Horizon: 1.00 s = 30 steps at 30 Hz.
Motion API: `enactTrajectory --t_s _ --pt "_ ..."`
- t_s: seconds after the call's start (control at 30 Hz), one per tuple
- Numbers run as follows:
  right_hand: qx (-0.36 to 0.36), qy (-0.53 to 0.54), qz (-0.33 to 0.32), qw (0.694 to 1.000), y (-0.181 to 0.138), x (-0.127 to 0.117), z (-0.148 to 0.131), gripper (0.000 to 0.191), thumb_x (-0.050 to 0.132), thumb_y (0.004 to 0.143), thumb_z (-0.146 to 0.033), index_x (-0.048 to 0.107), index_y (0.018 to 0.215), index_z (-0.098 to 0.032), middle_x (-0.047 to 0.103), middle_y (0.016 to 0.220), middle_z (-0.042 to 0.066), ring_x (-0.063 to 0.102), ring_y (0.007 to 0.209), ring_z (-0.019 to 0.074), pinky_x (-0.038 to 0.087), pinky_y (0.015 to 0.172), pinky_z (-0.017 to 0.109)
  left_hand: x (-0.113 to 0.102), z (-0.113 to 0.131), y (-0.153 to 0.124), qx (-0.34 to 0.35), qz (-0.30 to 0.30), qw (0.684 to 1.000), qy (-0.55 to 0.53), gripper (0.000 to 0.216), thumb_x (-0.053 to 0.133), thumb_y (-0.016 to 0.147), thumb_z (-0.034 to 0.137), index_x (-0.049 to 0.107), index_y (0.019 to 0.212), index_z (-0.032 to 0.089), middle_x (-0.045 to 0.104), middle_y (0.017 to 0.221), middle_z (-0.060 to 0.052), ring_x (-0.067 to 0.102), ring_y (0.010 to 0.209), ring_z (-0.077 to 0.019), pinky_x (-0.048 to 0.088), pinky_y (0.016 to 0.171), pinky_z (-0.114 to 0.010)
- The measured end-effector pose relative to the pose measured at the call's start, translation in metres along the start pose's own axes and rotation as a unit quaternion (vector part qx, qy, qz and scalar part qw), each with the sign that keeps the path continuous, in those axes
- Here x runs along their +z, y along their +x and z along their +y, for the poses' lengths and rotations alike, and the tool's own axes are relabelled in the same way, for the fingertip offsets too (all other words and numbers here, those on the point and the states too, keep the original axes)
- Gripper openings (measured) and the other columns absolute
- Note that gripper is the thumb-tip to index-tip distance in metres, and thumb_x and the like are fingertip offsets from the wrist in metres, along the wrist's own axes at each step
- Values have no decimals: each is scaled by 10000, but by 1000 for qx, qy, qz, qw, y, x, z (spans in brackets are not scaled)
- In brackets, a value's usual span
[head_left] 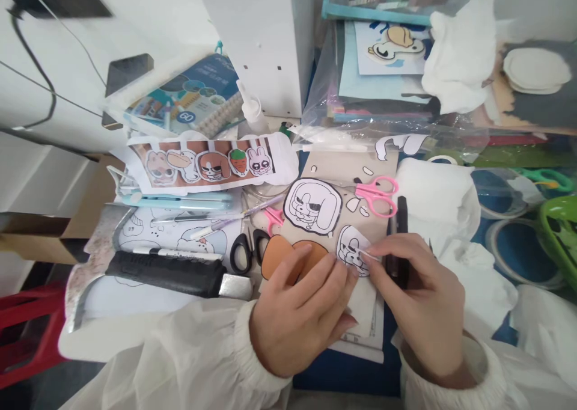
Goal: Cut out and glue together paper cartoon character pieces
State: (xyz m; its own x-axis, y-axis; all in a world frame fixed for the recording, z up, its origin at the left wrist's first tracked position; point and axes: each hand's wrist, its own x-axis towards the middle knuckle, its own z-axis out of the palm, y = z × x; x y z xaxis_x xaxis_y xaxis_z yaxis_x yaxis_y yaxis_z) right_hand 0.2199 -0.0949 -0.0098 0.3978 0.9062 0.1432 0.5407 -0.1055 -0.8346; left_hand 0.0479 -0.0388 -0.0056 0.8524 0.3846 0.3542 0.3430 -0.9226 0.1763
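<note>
A small paper cutout with a black-outlined dog face (350, 247) lies on the beige sheet (324, 166) between my hands. My left hand (306, 302) is spread flat, with fingers over an orange-brown cutout (276, 255) and fingertips at the small dog cutout's left edge. Thumb and forefinger of my right hand (419, 296) pinch a thin white strip (368, 254) at that cutout's right edge; what the strip is I cannot make out. A larger dog-face cutout (312, 205) sits just behind. Pink scissors (377, 196) lie to its right.
Black scissors (242, 253), a black cylindrical case (166, 273) and pens lie at left. Behind them is a printed strip of characters (210, 162). Rolls of clear tape (518, 250), crumpled white tissue (473, 284) and a green basket (559, 232) stand at right.
</note>
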Motion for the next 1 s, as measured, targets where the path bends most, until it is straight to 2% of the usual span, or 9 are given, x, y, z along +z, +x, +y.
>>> enactTrajectory --t_s 0.27,0.57,1.0 --pt "4 -1 -21 1000 2 -3 2 118 639 822 -154 617 832 -270 620 835 -37 556 787 130 403 628 274 0 3 0 4 -25 999 23 379 431 965 344 604 1201 104 643 1197 -47 516 1176 -197 214 1152 -442" --pt "-3 -10 -30 999 3 -1 4 127 636 830 -158 621 845 -283 621 848 -41 557 808 127 410 649 267 -2 7 -2 -5 -9 1000 29 378 436 962 309 606 1193 63 662 1186 -65 525 1171 -198 196 1160 -446" --pt "-4 -10 -25 1000 3 -1 4 126 635 833 -156 618 843 -280 626 849 -40 562 828 128 419 677 261 -2 10 -4 -28 -2 999 19 389 407 972 330 621 1181 82 667 1129 -66 542 1122 -195 233 1144 -442"
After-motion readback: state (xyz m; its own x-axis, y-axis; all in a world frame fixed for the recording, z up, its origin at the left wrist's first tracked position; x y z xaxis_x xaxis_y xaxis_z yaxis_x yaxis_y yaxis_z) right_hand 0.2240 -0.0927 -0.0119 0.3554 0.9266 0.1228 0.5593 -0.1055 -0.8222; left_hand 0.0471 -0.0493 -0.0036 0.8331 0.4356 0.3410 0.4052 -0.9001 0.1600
